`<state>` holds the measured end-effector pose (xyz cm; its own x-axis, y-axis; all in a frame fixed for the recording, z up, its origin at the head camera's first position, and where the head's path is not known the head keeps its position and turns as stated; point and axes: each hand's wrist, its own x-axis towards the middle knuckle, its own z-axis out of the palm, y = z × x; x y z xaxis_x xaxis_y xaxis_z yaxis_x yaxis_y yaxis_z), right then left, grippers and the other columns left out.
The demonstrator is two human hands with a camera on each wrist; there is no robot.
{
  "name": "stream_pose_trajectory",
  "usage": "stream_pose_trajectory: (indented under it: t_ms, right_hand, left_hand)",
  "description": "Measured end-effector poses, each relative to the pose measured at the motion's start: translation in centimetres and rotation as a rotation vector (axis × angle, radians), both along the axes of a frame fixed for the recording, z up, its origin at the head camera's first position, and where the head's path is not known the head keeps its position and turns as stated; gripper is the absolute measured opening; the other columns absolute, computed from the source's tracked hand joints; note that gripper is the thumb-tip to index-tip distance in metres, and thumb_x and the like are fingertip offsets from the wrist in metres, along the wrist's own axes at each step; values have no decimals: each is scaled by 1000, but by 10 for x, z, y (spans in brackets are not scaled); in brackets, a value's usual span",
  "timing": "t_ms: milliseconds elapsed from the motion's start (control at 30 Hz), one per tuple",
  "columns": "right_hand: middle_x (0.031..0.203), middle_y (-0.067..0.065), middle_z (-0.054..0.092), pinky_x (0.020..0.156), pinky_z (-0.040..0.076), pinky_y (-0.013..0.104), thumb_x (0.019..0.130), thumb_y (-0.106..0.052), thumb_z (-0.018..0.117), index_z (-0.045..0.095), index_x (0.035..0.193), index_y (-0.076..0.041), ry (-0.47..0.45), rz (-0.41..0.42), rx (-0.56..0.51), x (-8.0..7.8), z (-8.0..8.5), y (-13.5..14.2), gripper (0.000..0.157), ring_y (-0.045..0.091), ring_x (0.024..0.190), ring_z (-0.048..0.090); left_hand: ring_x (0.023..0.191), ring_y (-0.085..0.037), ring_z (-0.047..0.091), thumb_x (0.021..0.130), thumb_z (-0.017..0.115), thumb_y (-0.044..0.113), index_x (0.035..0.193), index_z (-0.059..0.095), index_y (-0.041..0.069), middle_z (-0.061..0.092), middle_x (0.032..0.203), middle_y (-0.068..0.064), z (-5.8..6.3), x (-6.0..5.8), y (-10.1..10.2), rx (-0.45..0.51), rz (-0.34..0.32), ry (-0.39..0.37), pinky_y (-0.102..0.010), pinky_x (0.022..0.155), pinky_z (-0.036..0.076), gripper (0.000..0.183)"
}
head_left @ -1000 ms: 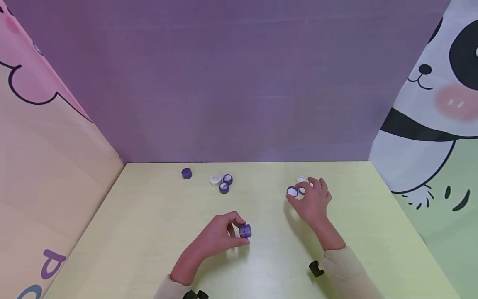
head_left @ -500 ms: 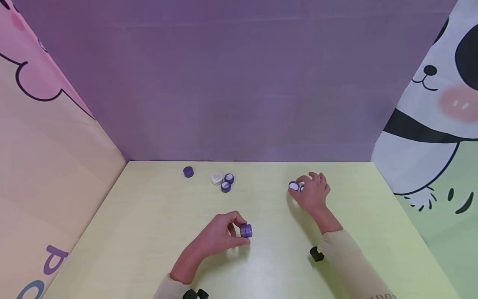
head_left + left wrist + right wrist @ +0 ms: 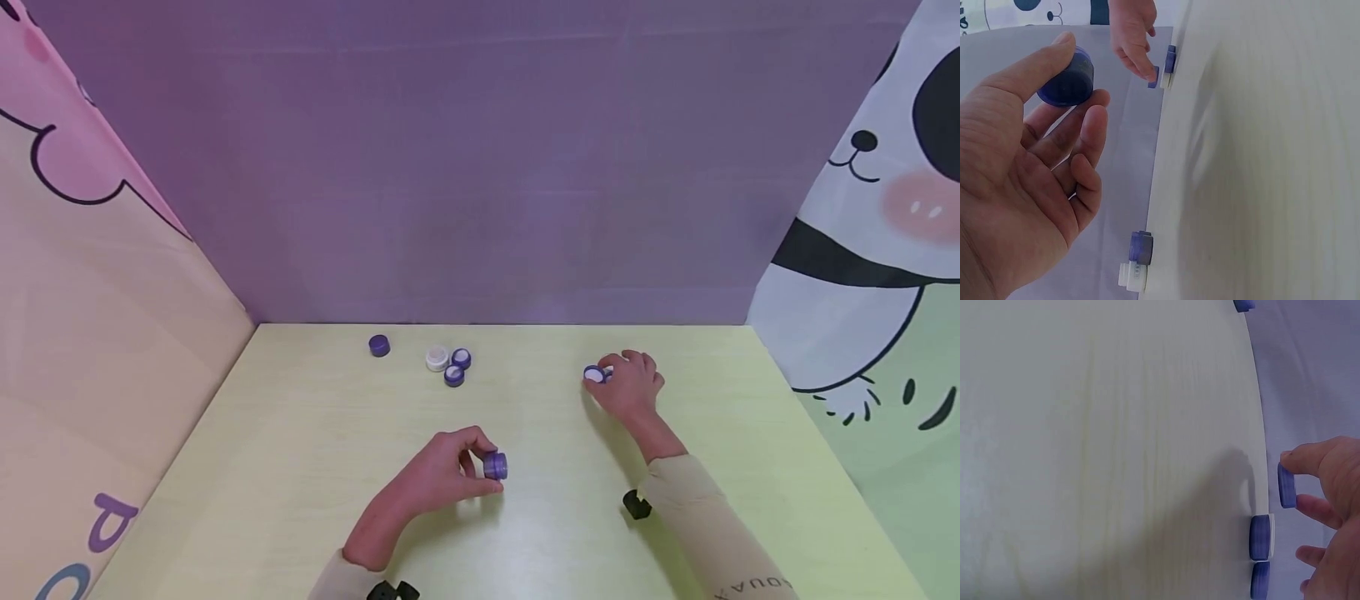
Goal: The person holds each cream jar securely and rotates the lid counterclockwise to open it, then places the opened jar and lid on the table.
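Note:
My left hand holds a small purple jar on its side, thumb and fingertips at opposite sides. Its threaded neck faces right. In the left wrist view the same jar appears dark blue, held up off the table. At the table's far right, my right hand pinches a purple-rimmed cap with a white inner face. The right wrist view has this cap between thumb and fingertip. Beside it lie two purple caps, one nearer and one lower, with something white behind the first.
Left of centre stand a white jar and two purple-rimmed round pieces with white tops, a rear one and a front one. A dark purple round piece sits farther left. A purple backdrop rises behind the pale table.
My right hand has shifted slightly away toward the table's back with the cap, covering the white piece behind it. The left hand keeps its hold on the jar. The head view has shifted slightly.

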<state>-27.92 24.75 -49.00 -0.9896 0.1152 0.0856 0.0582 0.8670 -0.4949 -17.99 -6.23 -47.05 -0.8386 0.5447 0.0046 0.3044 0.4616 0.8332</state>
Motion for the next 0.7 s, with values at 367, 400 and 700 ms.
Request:
stream_pose_trajectory:
  t_ms: [367, 400, 700]
  right_hand:
    - [133, 24, 45, 93, 28, 64, 86, -33, 65, 65, 115, -7, 0, -5, -4, -7, -4, 3, 39, 47, 125, 30]
    - [132, 24, 45, 93, 28, 64, 86, -33, 65, 65, 115, -7, -2, -6, -3, -8, -5, 3, 39, 47, 125, 31]
    - [129, 24, 47, 90, 30, 63, 85, -34, 66, 65, 114, -9, -25, 6, 8, -13, -10, 8, 39, 47, 122, 33]
  left_hand:
    - [70, -16, 61, 79, 83, 28, 103, 64, 19, 65, 95, 8, 3, 2, 0, 13, -5, -25, -27, 57, 50, 32]
    - [70, -17, 61, 79, 83, 28, 103, 64, 19, 65, 95, 8, 3, 2, 0, 14, -5, -29, -27, 57, 50, 32]
    - [71, -17, 61, 79, 82, 28, 103, 63, 20, 65, 96, 8, 1, 2, 1, 9, -10, -42, -27, 58, 50, 31]
